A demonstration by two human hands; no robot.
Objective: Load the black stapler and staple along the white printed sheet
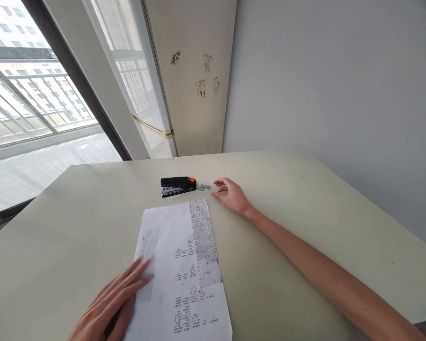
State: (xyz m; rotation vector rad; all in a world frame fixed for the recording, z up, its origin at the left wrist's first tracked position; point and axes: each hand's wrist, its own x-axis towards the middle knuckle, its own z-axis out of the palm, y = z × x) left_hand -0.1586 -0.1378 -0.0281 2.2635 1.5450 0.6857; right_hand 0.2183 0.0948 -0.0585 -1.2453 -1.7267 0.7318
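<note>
A printed sheet of paper [166, 237], perhaps a stack, lies at the near middle of the table. My left hand [115, 300] rests flat on its left edge with fingers stretched out. Beyond the paper, a black stapler [177, 185] with an orange patch lies on its side. Small strips of staples [205, 186] sit just right of the stapler's end. Close beside them on the right is my right hand [232, 195], thumb and fingers apart and curved toward the strips, nothing visible between them.
The pale table [298, 213] spreads out on both sides of the paper. At its far edge stands a cream fridge-like cabinet [199, 109] with brown marks. A grey wall [326, 85] borders the right, and a large window [31, 85] is at the left.
</note>
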